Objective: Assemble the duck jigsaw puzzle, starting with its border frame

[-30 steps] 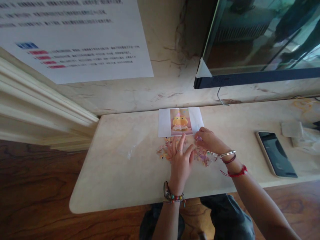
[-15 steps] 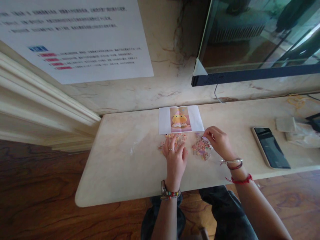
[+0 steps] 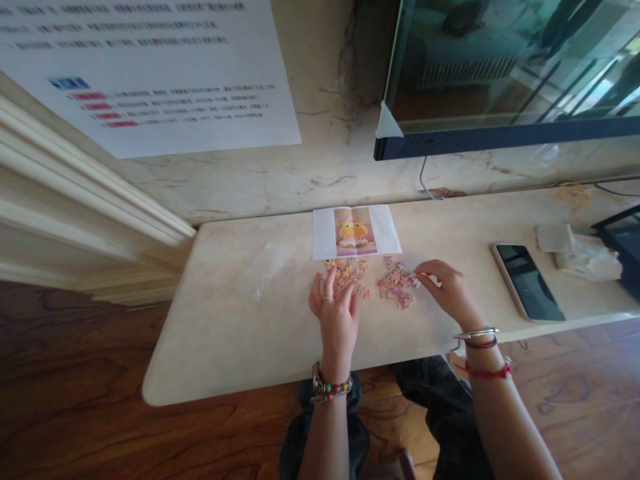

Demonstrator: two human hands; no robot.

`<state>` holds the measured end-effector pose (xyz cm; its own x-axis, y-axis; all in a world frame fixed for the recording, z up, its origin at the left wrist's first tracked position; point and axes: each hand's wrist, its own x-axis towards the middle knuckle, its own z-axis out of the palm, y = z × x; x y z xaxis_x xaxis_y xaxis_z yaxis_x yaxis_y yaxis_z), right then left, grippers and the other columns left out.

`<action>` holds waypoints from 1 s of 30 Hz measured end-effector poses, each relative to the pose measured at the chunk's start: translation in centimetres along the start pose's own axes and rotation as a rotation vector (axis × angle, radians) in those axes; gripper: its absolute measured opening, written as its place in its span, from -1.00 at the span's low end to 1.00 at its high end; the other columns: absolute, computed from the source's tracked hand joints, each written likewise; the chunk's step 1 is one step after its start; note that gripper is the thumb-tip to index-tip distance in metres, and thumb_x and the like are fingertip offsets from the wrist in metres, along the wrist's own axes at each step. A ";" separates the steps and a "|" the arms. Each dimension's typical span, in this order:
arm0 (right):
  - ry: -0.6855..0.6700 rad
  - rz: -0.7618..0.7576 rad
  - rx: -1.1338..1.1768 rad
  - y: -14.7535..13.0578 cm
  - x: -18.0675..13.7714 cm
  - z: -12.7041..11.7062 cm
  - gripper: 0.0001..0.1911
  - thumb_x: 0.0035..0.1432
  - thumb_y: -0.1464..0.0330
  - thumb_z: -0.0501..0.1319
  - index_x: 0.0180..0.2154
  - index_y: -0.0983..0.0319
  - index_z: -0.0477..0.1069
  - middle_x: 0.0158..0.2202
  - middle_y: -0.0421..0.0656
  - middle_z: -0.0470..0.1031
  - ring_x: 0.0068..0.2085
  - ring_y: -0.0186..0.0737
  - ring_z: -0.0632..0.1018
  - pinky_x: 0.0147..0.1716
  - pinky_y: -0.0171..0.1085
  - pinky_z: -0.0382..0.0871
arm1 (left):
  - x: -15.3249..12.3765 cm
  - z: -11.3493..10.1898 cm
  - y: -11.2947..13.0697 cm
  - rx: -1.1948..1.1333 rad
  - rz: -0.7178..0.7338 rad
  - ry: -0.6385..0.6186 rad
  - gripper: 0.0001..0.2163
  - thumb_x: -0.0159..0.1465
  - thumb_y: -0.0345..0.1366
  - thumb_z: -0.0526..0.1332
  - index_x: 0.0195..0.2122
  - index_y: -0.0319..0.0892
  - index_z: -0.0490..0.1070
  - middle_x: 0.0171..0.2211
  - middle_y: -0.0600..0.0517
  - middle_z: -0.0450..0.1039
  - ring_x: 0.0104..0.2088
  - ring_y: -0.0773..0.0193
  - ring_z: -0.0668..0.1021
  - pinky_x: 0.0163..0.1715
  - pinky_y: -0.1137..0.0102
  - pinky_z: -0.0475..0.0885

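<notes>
Two small heaps of pastel jigsaw pieces lie on the pale marble table (image 3: 225, 347). My left hand (image 3: 336, 315) rests on the near edge of the left heap (image 3: 347, 275), fingers stretched and slightly apart. My right hand (image 3: 449, 288) sits just right of the right heap (image 3: 397, 287), its fingers curled and touching the heap's right edge; whether they hold a piece I cannot make out. A printed picture of a yellow cartoon figure on pink (image 3: 355, 231) lies flat just behind both heaps.
A dark phone (image 3: 527, 281) lies face up to the right. Crumpled tissue and plastic (image 3: 583, 252) sit beyond it. A clear plastic bag (image 3: 263, 273) lies left of the pieces. A glass tank (image 3: 500, 73) and a printed wall notice (image 3: 150, 73) stand behind.
The single pile has been parted into two heaps. My right hand slid rightwards with one heap. My left hand drew back toward me over the other.
</notes>
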<state>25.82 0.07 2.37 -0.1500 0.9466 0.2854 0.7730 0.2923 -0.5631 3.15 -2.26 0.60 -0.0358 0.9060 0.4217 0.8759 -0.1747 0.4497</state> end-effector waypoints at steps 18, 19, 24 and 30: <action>0.058 0.037 0.032 2.1 0.0 2.7 -0.70 0.12 0.30 0.09 -0.11 0.18 0.40 -0.20 -0.05 0.33 -0.24 -0.18 0.40 -0.23 -0.15 0.36 | 0.9 2.8 4.0 0.072 0.079 -0.157 -0.88 0.18 -0.37 0.15 -0.36 -0.05 0.48 0.17 0.08 0.11 0.21 -0.08 0.03 0.11 -0.21 -0.21; 0.050 0.021 -0.002 1.8 0.1 2.8 -0.68 0.13 0.29 0.08 -0.07 0.16 0.38 -0.16 -0.03 0.31 -0.21 -0.16 0.39 -0.20 -0.11 0.34 | 0.8 2.8 4.0 0.073 0.084 -0.156 -0.87 0.17 -0.39 0.16 -0.36 -0.05 0.48 0.16 0.08 0.12 0.21 -0.08 0.02 0.11 -0.21 -0.21; 0.019 0.000 -0.099 1.3 0.3 3.6 -0.73 0.14 0.32 0.05 -0.17 0.17 0.46 -0.13 -0.01 0.31 -0.22 -0.12 0.36 -0.20 -0.04 0.32 | 0.8 2.8 3.8 0.073 0.081 -0.161 -0.78 0.14 -0.48 0.16 -0.28 -0.03 0.47 0.16 0.06 0.13 0.21 -0.08 0.03 0.10 -0.22 -0.12; 0.128 0.051 -0.023 2.5 0.2 3.4 -0.77 0.10 0.38 0.06 -0.25 0.23 0.46 -0.21 -0.01 0.35 -0.26 -0.16 0.40 -0.24 -0.09 0.36 | 0.9 2.8 3.8 0.076 0.092 -0.161 -0.78 0.14 -0.48 0.16 -0.27 -0.03 0.48 0.16 0.06 0.13 0.21 -0.09 0.04 0.10 -0.23 -0.12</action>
<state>25.63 1.48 -1.64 -0.0313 0.9346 0.3543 0.7916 0.2396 -0.5621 7.75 -1.06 0.49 0.1179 0.9387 0.3240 0.9062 -0.2351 0.3515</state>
